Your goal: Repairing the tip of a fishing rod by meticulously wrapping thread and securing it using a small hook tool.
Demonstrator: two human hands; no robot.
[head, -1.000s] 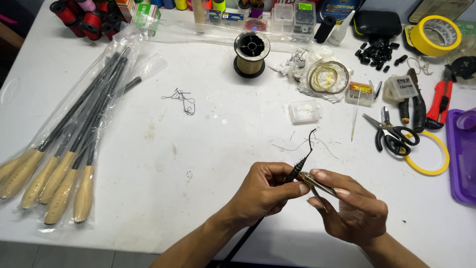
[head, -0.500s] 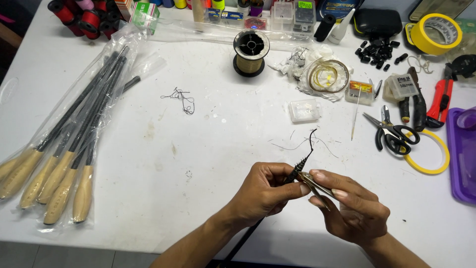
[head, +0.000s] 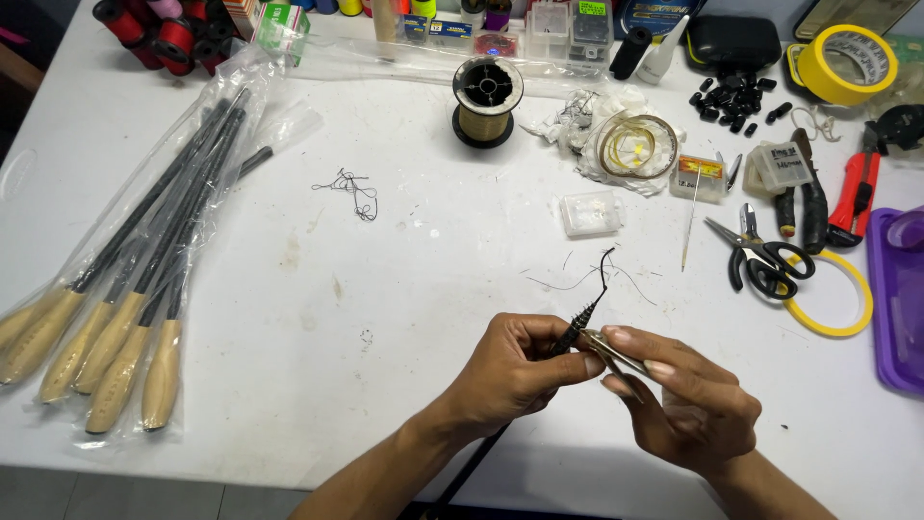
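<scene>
— What lies around on the worktop (head: 404,318)?

— At the left, a clear bag of dark rods (head: 125,299) with pale handles. At the far edge, red thread spools (head: 159,34), a spool of golden line (head: 486,101) and a crumpled bag holding a coil (head: 630,149). A small tangle of black thread (head: 354,191) lies alone on the bare white surface. To the right are scissors (head: 760,258), a yellow ring (head: 833,299), red-handled cutters (head: 852,197), a roll of yellow tape (head: 847,63) and a purple tray (head: 900,299) at the edge.

— Anything in the way of the hands?

— No; only a few loose thread ends (head: 587,279) lie just beyond them.

— And the hands themselves?

— The left hand (head: 515,371) is closed, thumb and fingers pinching a thin black rod tip (head: 577,325) that slants up and away, near the front edge. The right hand (head: 688,404) pinches a slim metal tool (head: 616,354) whose end meets the rod beside the left thumb. Both hands almost touch.
</scene>
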